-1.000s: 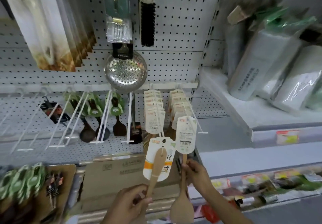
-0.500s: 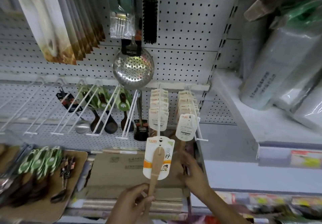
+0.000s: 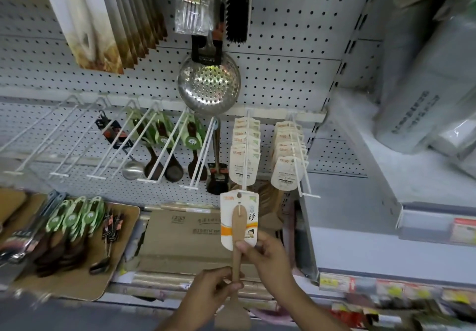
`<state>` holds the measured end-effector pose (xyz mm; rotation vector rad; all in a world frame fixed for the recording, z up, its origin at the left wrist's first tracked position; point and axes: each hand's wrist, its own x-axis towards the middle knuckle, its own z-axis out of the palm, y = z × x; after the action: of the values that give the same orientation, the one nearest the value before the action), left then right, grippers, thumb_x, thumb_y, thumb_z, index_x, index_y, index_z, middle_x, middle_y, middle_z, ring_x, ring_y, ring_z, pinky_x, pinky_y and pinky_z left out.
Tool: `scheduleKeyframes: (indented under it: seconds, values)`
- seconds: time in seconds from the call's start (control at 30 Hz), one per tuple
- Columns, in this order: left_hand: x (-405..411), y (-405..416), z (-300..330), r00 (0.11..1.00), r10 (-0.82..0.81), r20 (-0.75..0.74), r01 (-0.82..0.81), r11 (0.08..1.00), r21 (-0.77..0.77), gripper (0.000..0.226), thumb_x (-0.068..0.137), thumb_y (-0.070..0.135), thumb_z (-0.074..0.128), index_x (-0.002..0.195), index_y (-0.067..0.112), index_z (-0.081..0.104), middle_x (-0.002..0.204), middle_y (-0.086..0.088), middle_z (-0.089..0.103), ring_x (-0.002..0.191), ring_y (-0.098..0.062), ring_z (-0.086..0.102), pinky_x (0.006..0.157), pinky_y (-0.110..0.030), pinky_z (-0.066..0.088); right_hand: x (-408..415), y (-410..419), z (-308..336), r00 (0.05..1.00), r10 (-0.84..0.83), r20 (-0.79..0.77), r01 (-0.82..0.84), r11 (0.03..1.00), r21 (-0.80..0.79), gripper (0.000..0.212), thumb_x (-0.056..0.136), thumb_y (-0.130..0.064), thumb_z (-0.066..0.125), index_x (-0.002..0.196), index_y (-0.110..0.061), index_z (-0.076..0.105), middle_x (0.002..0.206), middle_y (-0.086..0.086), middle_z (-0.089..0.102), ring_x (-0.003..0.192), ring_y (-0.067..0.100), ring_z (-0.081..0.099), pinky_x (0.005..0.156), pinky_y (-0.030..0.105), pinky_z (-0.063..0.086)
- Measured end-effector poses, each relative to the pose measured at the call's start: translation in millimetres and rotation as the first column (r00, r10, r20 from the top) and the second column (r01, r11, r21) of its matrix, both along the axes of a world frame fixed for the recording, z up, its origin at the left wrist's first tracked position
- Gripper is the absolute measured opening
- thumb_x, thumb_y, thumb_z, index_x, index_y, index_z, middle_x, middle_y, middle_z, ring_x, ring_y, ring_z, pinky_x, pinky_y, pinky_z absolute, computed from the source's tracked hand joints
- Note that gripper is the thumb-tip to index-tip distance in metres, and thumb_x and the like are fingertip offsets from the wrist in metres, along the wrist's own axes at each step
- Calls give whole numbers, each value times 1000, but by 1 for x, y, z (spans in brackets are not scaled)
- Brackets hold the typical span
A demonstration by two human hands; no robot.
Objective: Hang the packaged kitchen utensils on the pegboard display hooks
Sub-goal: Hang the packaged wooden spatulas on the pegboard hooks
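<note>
A wooden spatula (image 3: 235,230) on a white and orange card stands upright in front of the pegboard (image 3: 283,73). The hole at the card's top sits right at the tip of a white hook (image 3: 244,155) that carries several carded spatulas. My left hand (image 3: 211,292) grips the handle low down. My right hand (image 3: 268,256) pinches the handle and the card's lower edge. A second hook (image 3: 300,165) to the right holds several more carded spatulas.
Long white hooks (image 3: 108,145) to the left carry dark spoons with green cards and a ladle. A steel skimmer (image 3: 209,85) hangs above. A wooden tray (image 3: 77,276) of utensils and a cardboard box (image 3: 180,240) lie below. Wrapped rolls (image 3: 425,85) fill the right shelf.
My right hand let go of the spatula it hung on the right hook and came over to pinch the one in my left hand. That spatula rose to the left hook's tip.
</note>
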<state>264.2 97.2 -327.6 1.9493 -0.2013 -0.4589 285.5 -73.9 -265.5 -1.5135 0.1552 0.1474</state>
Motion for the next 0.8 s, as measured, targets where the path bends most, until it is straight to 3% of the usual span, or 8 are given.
scheduleKeyframes:
  seconds: [0.13, 0.27, 0.4, 0.47, 0.57, 0.67, 0.8]
  values:
    - [-1, 7, -8, 1000, 14, -23, -14, 1000, 8, 17, 79, 52, 69, 96, 47, 73, 86, 10, 77, 76, -20, 73, 78, -37, 60, 9, 2, -4, 999, -53, 12, 53, 999, -3, 14, 89, -8, 69, 101, -2, 71, 93, 19, 75, 84, 33, 69, 76, 49, 59]
    - [2, 9, -11, 1000, 18, -22, -18, 1000, -1, 23, 79, 53, 67, 96, 39, 73, 86, 9, 76, 76, -22, 72, 77, -37, 60, 13, 3, -8, 999, -50, 1, 50, 998, 33, 16, 90, -1, 64, 104, 3, 69, 92, 21, 75, 79, 30, 71, 67, 37, 61]
    - [8, 9, -13, 998, 44, -37, -45, 999, -6, 25, 77, 51, 69, 93, 32, 74, 84, 7, 76, 80, -23, 73, 78, -39, 60, 20, 5, -8, 999, -50, 6, 50, 998, 30, 17, 91, -2, 64, 107, 0, 70, 94, 16, 76, 86, 37, 72, 73, 46, 61]
    - [15, 8, -12, 996, 70, -58, -72, 997, -27, 27, 77, 52, 69, 90, 29, 75, 82, 6, 76, 78, -23, 73, 76, -39, 61, 27, 4, -6, 998, -55, 8, 55, 998, 23, 17, 91, -2, 63, 107, 0, 69, 95, 15, 76, 87, 36, 73, 72, 43, 62]
    - [30, 4, -11, 998, 62, -27, -62, 998, -11, 17, 83, 43, 69, 81, 26, 70, 76, 6, 72, 66, -10, 65, 69, -32, 54, 44, 4, -2, 998, -60, 13, 60, 998, 4, 18, 91, -3, 63, 108, 2, 68, 97, 15, 76, 87, 34, 73, 69, 39, 62]
    - [50, 1, -12, 999, 50, -8, -50, 999, 6, 5, 90, 24, 68, 86, 25, 70, 80, 9, 73, 76, -8, 70, 73, -36, 56, 64, 2, 0, 998, -62, 10, 62, 998, -10, 17, 92, -3, 63, 107, 1, 68, 97, 17, 76, 88, 35, 72, 70, 40, 62]
    - [73, -2, -13, 999, 52, 11, -52, 998, 20, 7, 89, 29, 67, 89, 23, 70, 82, 9, 73, 72, -4, 67, 73, -38, 57, 85, -1, 4, 998, -48, 35, 49, 998, -44, 14, 92, -4, 64, 101, -12, 70, 89, 5, 78, 81, 22, 75, 63, 29, 59]
